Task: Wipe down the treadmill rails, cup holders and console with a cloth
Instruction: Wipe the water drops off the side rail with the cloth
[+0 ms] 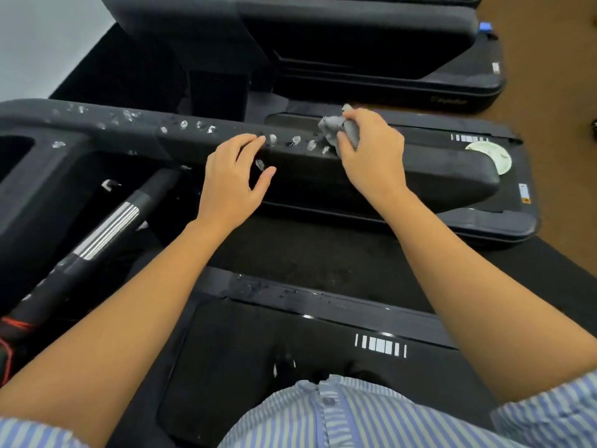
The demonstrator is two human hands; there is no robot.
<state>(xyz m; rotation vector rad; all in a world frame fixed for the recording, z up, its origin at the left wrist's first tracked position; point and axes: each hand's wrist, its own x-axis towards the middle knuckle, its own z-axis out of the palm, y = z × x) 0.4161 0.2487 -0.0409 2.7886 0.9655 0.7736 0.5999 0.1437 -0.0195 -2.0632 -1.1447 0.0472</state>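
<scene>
Across the middle of the frame, your right hand (pixel 371 156) bunches a grey cloth (pixel 339 132) against the top of the black treadmill rail (pixel 420 176), fingers closed around the fabric. Your left hand (pixel 234 182) rests just beside it on the same rail, fingers spread and holding nothing, the two hands apart. Pale droplets or foam spots (pixel 184 125) dot the rail from the upper left corner to the cloth. At left, a recessed cup holder (pixel 14 153) sits dark at the frame's edge, and a handlebar (pixel 106 227) with a ribbed silver band slopes toward the lower left. Below your arms lies the black running deck (pixel 290 334), marked with white bars (pixel 381 345). Beyond the rail stands a neighbouring treadmill (pixel 500 218), a round pale paper plate (pixel 494 156) lying on its deck. Brown flooring (pixel 555 76) fills the right side, and a white wall (pixel 42 37) the upper left. Your striped blue shirt (pixel 355 418) edges the bottom.
</scene>
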